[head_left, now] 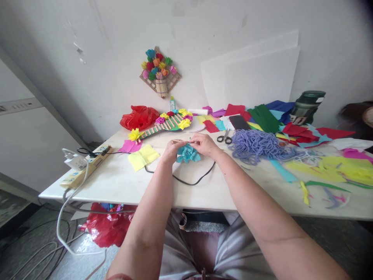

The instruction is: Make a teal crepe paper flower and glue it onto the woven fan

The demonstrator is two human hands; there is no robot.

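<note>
Left hand (pixel 174 148): fingers curled in, pinching the blue paper flower (pixel 189 154) at its upper left; the exact fingertip contact is partly hidden.
Right hand (pixel 206 144): thumb and fingers pressed together on the top of the flower, close beside the left fingertips.
Flower's place: between the two hands, over the middle of the desk (pixel 122 184), ruffled petals toward the near edge.
Far left: power strip (pixel 94 166) with a white charger (pixel 75 162) plugged in.
Left of the hands: pink sheet (pixel 129 146) and yellow sheet (pixel 143 157) side by side, red plastic bag (pixel 140 117) behind them.
Behind the hands: striped green board (pixel 171 123) trimmed with paper flowers.
In front: black cord (pixel 190 184) curving across the desk.
Right of the hands: black-handled scissors (pixel 224 139) just beside purple yarn (pixel 253 144).
Far right: dark green bottle (pixel 307 107) behind coloured paper scraps (pixel 303 133).
</note>
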